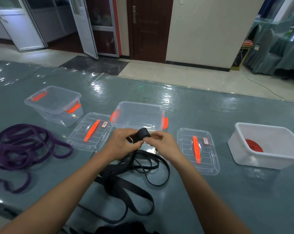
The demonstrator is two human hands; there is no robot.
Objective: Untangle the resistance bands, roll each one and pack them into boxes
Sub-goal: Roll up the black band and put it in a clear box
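A black resistance band (126,181) lies in loose loops on the table in front of me. Its upper end is wound into a small roll (143,133) held between both hands. My left hand (121,143) grips the roll from the left, my right hand (161,143) pinches it from the right. A purple band (27,149) lies tangled at the left. A rolled red band (254,146) sits inside the white box (244,154) at the right. Just behind my hands stands a clear box with orange latches (137,112); a second clear box (53,105) stands at the back left.
Two clear lids with orange handles lie flat: one lid (90,131) left of my hands, the other lid (198,150) to the right. The table (202,107) has a glossy grey-green cover. Beyond its far edge are a tiled floor and doors.
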